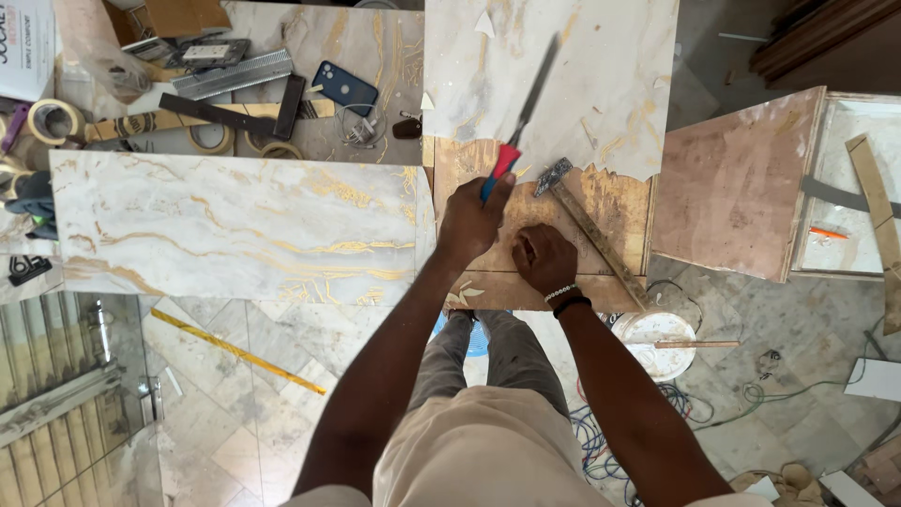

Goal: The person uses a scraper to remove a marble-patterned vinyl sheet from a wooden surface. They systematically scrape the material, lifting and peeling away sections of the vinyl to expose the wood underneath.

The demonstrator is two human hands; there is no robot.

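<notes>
Chisel [522, 117] with a long flat grey steel blade and a red-and-blue handle, held in the left hand [472, 218]; the fingers are wrapped fully around the handle, and the blade points up and away over a marble-patterned laminate sheet [601, 66]. The tool appears streaked by motion blur. The sheet is white with gold and grey veining, glossy, and its lower edge is jagged where the surface layer is broken away, exposing a brown plywood board [619, 211] with a dull, glue-marked face. The right hand [544, 258] lies on this board as a loose fist, fingers curled in and holding nothing that can be made out; a beaded bracelet and a dark band circle the wrist. A hammer [587, 225] with a grey metal head and a long wooden handle lies diagonally on the board, just beside the right hand. To the left, a second veined laminate panel [235, 225] rests flat on the bench, rectangular and smooth. Behind it lie tape rolls [52, 120] and a dark blue phone [345, 87]. A white bucket [657, 340] stands on the tiled floor.
</notes>
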